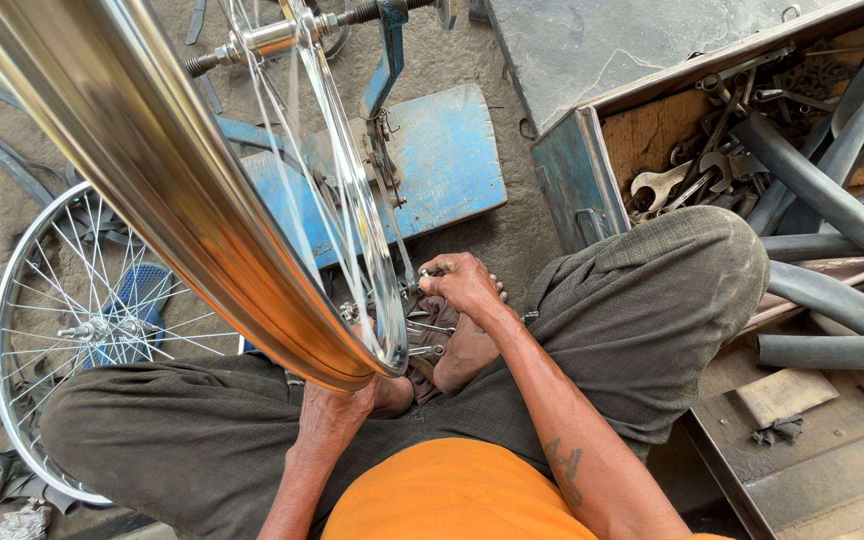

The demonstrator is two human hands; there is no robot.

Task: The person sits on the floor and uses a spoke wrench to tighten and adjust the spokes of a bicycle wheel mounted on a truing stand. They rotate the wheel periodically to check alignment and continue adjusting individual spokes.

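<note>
A shiny chrome bicycle wheel rim with thin spokes stands upright on a blue truing stand, its axle at the top. My left hand grips the rim's lower edge close to my lap. My right hand is closed around a small metal tool or spoke part near the rim's lower spokes; what it pinches is too small to tell. I sit cross-legged in dark green trousers and an orange shirt.
A second spoked wheel lies flat on the ground at left. A metal toolbox with wrenches and black rubber tubes sits at right. Rubber strips lie at the left edge.
</note>
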